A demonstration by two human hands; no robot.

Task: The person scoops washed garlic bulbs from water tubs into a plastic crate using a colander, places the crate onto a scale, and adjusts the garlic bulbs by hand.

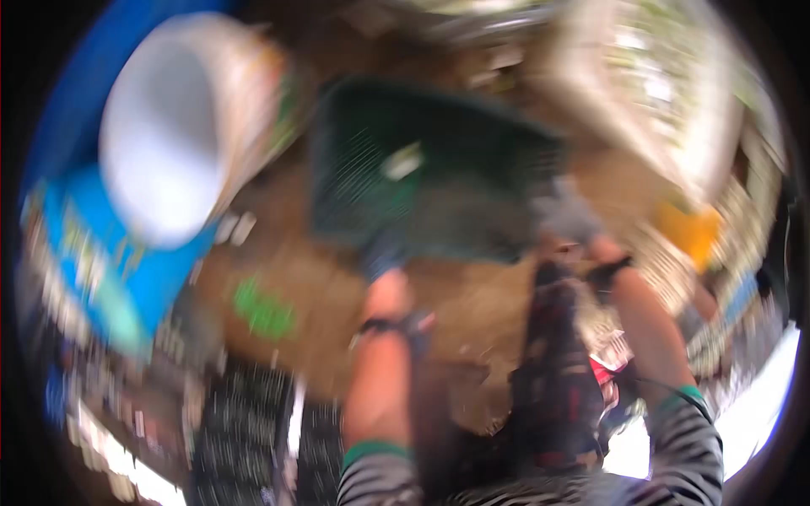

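Observation:
A dark green crate (456, 181) lies in the upper middle of the blurred head view, with a small pale piece (402, 161) inside it. At its lower left edge is my left hand (384, 257), which looks covered by something dark. On the crate's right side is my right hand (567, 215), which looks pale or greyish, as if gloved. Both hands meet the crate's rim. Motion smears the fingers of both, so their grip cannot be made out.
A large white bucket (160, 131) stands at the upper left above a blue bag (126, 253). Green bits (263, 310) lie on the brown floor (295, 358). A whitish container (666, 93) is at the upper right, near something yellow (690, 232). Black crates (240, 430) are at the lower left.

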